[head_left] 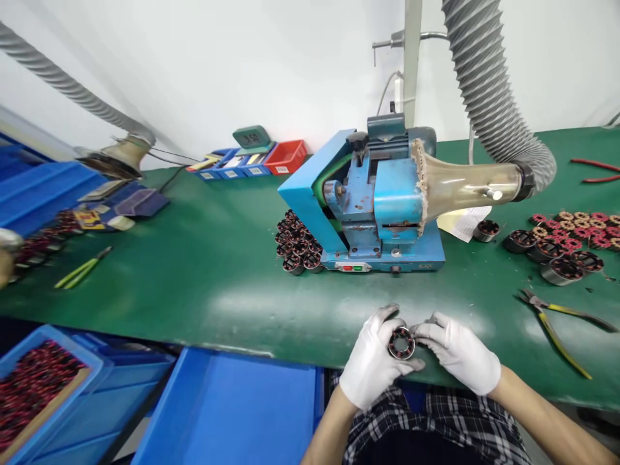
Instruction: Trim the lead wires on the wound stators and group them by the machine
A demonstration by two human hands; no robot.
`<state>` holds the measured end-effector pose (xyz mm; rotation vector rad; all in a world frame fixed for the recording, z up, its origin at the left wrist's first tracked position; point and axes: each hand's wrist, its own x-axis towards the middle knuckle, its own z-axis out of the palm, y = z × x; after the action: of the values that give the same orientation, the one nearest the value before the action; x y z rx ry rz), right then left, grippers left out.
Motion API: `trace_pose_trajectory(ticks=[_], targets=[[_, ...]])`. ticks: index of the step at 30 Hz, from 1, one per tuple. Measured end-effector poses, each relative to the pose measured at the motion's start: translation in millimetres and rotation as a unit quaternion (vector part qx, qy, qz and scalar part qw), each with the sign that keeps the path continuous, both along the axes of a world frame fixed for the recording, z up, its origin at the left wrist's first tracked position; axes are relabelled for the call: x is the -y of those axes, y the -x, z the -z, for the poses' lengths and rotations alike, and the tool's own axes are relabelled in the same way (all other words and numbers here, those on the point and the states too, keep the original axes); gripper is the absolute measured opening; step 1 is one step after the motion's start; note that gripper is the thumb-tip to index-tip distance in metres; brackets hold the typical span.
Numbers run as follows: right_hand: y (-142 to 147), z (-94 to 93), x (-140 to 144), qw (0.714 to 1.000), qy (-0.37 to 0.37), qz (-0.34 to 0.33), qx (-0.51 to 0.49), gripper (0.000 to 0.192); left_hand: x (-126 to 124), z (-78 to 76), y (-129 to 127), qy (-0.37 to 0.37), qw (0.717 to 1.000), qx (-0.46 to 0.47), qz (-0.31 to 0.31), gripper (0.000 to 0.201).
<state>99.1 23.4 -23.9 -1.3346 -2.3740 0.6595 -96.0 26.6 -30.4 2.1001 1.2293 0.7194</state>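
White-gloved left hand (371, 365) and right hand (458, 352) clamp fingers on a wound stator (402, 343) above the green worktop (194, 284), apparently inspecting it; turning it calls for a steady grip.

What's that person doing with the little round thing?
A person in white gloves holds a small round motor part, wound with reddish wire, between the left hand and right hand, just above the near edge of the green table. Straight ahead sits a blue machine with a grey hose at its clear funnel. More such parts are stacked beside the machine and spread out on the right, near yellow-handled pliers.
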Motion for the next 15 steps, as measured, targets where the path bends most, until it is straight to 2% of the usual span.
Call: trace_pose_trajectory(ticks=[3, 5, 8, 10, 13, 15], targets=[[-0.6, -3.9, -0.1, 0.999, -0.028, -0.012, 0.026, 0.034, 0.4, 2.2, -0.4, -0.015, 0.999, 0.028, -0.005, 0.06], [0.1, -11.6, 0.6, 0.999, -0.035, -0.01, 0.03, 0.034, 4.2, -0.3, -2.5, 0.013, 0.999, 0.048, -0.014, 0.06], [3.3, -27.7, 1.9, 0.999, -0.045, 0.012, 0.007, 0.033, 11.6, -13.3, -7.8, 0.099, 0.989, 0.096, -0.044, 0.054], [5.7, -38.6, 2.2, 0.997, -0.04, 0.049, -0.033, 0.031, 15.4, -26.3, -11.1, 0.115, 0.981, 0.142, -0.058, 0.046], [8.1, -52.8, 1.4, 0.992, 0.007, 0.096, -0.076, 0.024, 18.4, -43.3, -13.0, 0.058, 0.975, 0.212, -0.044, 0.021], [8.9, -60.2, 0.4, 0.987, 0.058, 0.113, -0.095, 0.021, 19.5, -48.4, -11.8, 0.009, 0.97, 0.239, -0.047, 0.016]])
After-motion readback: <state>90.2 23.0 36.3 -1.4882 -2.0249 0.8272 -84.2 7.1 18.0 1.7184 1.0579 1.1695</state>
